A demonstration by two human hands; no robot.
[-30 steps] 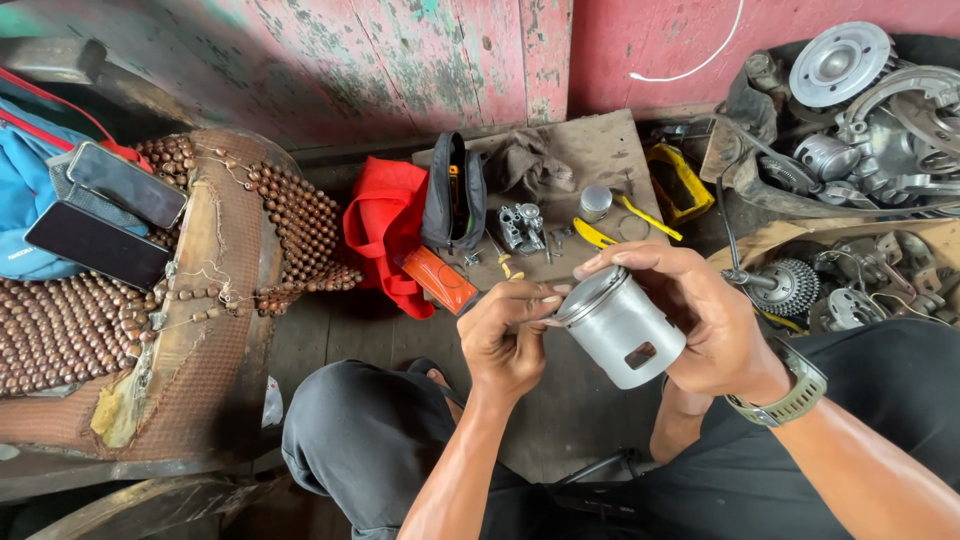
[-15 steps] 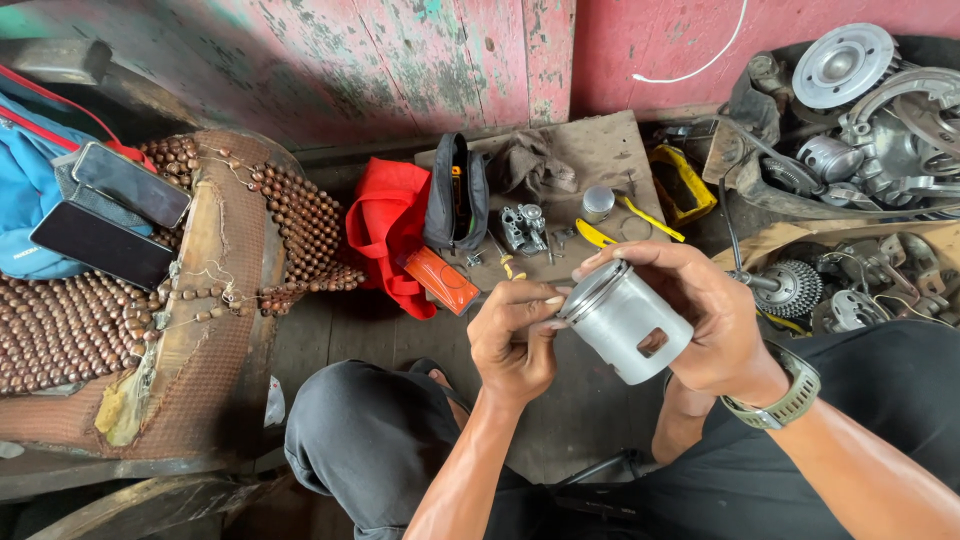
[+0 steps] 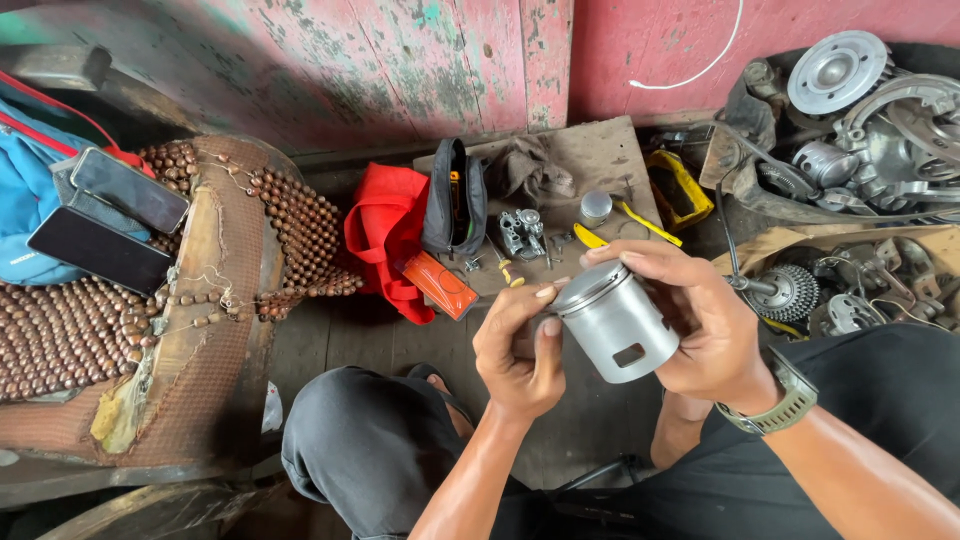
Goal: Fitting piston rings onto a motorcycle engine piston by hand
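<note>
Peeling pink wooden wall far, dark plank floor below. Piston point(image 3: 617, 322) held mid-scene, above lap — long axis tilted, crown up-left, skirt down-right. Right hand point(image 3: 690, 320) wrapped around skirt from right, clamped. Left hand point(image 3: 515, 350) just left, fingertips pinching at crown rim. Both hands touching it, right carrying most. Far right, black tub point(image 3: 745, 190) holds metal engine parts. Black pouch point(image 3: 455, 200) stands open on board, contents unclear.

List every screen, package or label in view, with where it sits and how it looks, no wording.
Dark phone: flat black rectangle, far left on the beaded seat cover.
Second phone: grey rectangle just above it, against the blue bag.
Orange box: small, flat, beside the red cloth.
</note>
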